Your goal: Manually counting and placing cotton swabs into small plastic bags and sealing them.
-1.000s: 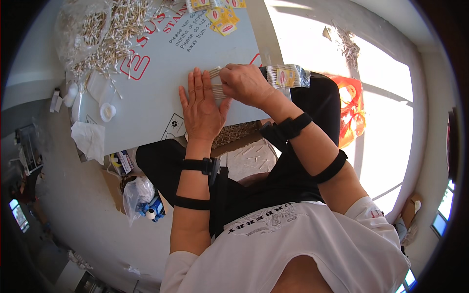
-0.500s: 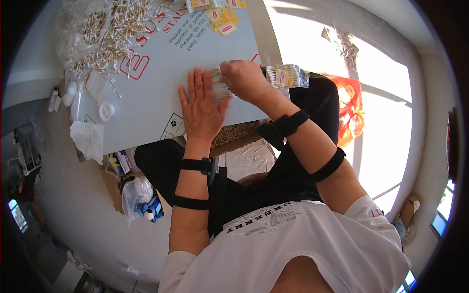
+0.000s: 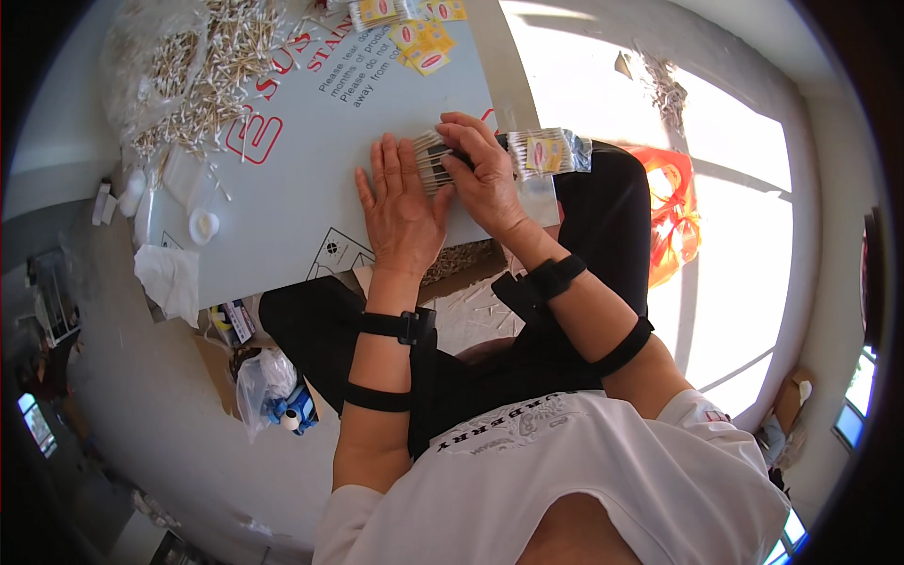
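Observation:
My left hand (image 3: 403,209) lies flat on the grey printed board, its fingers stretched out and its index-finger side against a row of cotton swabs (image 3: 428,179). The swabs lie side by side in a small bundle between my two hands. My right hand (image 3: 492,184) curves over the right end of that row, thumb and fingers apart, fingertips at the swabs; a dark patch under them is too shaded to make out. Just right of it, a clear packet of cotton swabs (image 3: 541,153) with a yellow label rests at the board's right edge.
A large heap of loose cotton swabs (image 3: 221,71) in clear plastic covers the far left. Yellow labels (image 3: 424,45) lie at the far edge. A small white round container (image 3: 203,226) and a white tissue (image 3: 169,278) are at left. A red plastic bag (image 3: 670,212) sits on the floor.
My right hand has opened from a closed grip and shifted slightly right and down, exposing more of the swab row. My left hand has moved slightly right, still flat.

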Demonstrator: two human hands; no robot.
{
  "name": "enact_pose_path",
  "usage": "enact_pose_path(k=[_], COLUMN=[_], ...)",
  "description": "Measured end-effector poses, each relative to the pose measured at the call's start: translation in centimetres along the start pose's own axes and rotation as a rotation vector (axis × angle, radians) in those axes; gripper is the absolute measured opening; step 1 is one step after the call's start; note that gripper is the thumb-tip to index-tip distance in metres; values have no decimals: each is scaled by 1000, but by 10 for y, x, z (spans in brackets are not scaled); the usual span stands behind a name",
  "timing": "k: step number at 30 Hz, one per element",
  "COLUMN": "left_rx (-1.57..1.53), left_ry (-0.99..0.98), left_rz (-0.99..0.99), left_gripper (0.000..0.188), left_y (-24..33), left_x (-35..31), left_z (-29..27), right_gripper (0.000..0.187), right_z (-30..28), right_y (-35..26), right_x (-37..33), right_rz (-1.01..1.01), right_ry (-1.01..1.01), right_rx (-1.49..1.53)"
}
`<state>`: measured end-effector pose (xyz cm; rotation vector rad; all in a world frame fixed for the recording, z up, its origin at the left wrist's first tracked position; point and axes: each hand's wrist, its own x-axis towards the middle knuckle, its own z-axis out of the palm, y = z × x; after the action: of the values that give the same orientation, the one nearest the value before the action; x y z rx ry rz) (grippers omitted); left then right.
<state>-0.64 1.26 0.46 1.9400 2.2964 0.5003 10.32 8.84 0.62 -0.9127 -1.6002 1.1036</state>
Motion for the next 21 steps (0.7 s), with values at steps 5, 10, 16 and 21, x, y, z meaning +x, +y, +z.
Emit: enact_pose_path(k=[5,10,16,21], left_rx=[21,38,32,27], left_ry=[-18,-21,-3,-7], left_rz=[-1,13,3,-1], left_gripper=[77,75,76,75], left_y=[2,2,3,3], left_x=[-1,0,0,1], left_z=[0,1,2,1], right_gripper=[16,11,10,17], right_z=[-23,-25,-21,-26], right_y=[1,5,6,3], right_x=[8,26,36,39], right_rz=[-115,-168,-129,-326], right_ry=[-226,-354,-392,-511], right_rx=[-352,-504,-625,-843])
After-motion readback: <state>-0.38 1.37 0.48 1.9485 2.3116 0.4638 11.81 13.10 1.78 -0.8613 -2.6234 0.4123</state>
